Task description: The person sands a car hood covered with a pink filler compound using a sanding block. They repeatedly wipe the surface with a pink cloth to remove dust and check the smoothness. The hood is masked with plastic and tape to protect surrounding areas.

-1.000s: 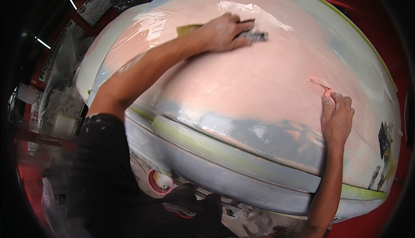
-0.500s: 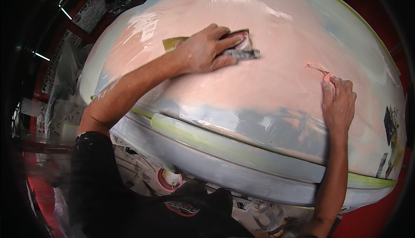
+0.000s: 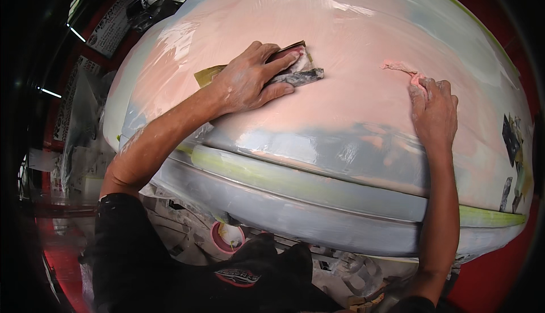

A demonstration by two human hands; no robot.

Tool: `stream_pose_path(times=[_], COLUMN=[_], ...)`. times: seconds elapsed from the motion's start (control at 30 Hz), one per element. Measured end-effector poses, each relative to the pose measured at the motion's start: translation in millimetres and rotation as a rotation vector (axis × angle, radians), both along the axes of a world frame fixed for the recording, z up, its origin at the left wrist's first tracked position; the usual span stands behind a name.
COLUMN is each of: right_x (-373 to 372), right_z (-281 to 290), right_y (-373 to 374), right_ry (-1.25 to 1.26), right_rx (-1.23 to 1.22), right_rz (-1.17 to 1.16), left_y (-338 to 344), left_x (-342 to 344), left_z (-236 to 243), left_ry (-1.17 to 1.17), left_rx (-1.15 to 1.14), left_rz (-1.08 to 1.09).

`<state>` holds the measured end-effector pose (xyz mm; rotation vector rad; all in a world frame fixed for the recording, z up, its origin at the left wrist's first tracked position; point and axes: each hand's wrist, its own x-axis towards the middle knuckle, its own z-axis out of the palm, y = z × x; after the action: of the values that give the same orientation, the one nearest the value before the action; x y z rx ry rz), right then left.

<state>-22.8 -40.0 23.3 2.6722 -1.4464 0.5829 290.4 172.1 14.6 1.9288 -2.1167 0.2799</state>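
A large curved body panel (image 3: 346, 100), patched in pink, grey and pale green with a wet shine, fills the middle. My left hand (image 3: 247, 80) lies over a sanding block (image 3: 302, 67) wrapped in worn sandpaper, thumb along its near side and fingers on top. An olive-brown end of the sandpaper (image 3: 208, 75) sticks out behind the wrist; the block's underside is hidden against the panel. Farther right, my right hand (image 3: 436, 114) is closed around a wet pink cloth (image 3: 399, 67), whose loose end trails on the panel toward the left.
Dark sandpaper scraps (image 3: 511, 141) stick to the panel's right side. Below its near edge stands a pink-rimmed bucket (image 3: 214, 238) among cluttered grey items. Clear plastic sheeting (image 3: 85, 105) hangs at the left. A green-yellow strip (image 3: 250, 171) runs along the panel's lower ledge.
My left hand has slid the sanding block left and toward me across the panel. The view has shifted a little; my right hand keeps its grip on the cloth.
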Motion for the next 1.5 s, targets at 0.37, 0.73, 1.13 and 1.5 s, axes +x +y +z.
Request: stream_pose_path(times=[0.37,0.73,1.13,1.5], right_x=[15.1,3.1,194.4,287.7], right_z=[3.5,-2.0,-14.7,-17.6], right_y=[12.4,-6.5,-36.5,165.5], right_ry=[-0.012,0.019,0.334,0.135], right_rx=[0.044,0.003,-0.195,0.093], right_rz=[0.080,0.380,0.214,0.801], left_y=[-191.4,52.9,125.7,126.7], left_x=[117.5,15.2,104.7,121.8], left_z=[10.3,17.6,6.7,4.0], left_ry=[-0.023,0.032,-0.097,-0.058], left_rx=[0.123,0.014,-0.577,-0.749], left_rz=[0.476,0.195,0.701,0.566])
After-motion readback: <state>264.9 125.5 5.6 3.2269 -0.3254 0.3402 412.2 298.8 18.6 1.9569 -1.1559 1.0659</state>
